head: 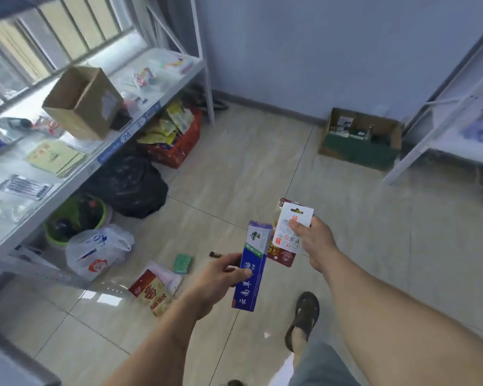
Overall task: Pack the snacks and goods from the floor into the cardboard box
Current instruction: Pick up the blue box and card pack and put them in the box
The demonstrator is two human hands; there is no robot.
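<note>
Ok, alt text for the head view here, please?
Left hand holds a blue toothpaste box; right hand holds a white card pack over a red packet. Snack packets lie on the tiled floor; an open cardboard box sits on the shelf.

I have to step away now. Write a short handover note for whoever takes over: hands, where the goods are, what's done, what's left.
Left hand: grip on the blue toothpaste box.
Right hand: grip on a white carded pack with a red snack packet behind it.
Cardboard box: open, tilted, on the shelf at left; its inside is not visible.
Still on the floor: a red-and-yellow snack bag, a small green packet, a small dark item.
Done: three items picked up.
Left: put the held items into the box, then collect the rest from the floor.
</note>
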